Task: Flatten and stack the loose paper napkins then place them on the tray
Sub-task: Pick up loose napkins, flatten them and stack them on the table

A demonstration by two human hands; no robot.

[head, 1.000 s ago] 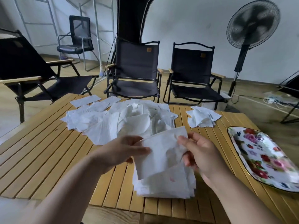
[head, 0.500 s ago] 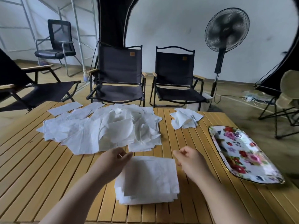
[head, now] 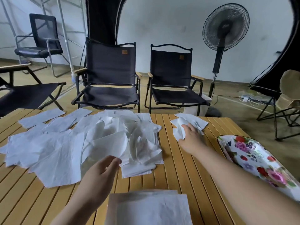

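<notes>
On the slatted wooden table [head: 176, 168], far left to centre: heap of loose paper napkins [head: 68, 143], crumpled and overlapping, unsorted. Left hand [head: 103, 169]: off the stack since half a second ago, fingers relaxed and empty, tips at the heap's near edge. Near centre: flattened stack [head: 149, 208], unattended, one sheet added. Right hand [head: 191, 137]: newly reached out onto the small napkin cluster [head: 190, 121]; grip not discernible. Far right: floral tray [head: 253, 158], bare. Assessment: next pick-up begun; most napkins remain.
</notes>
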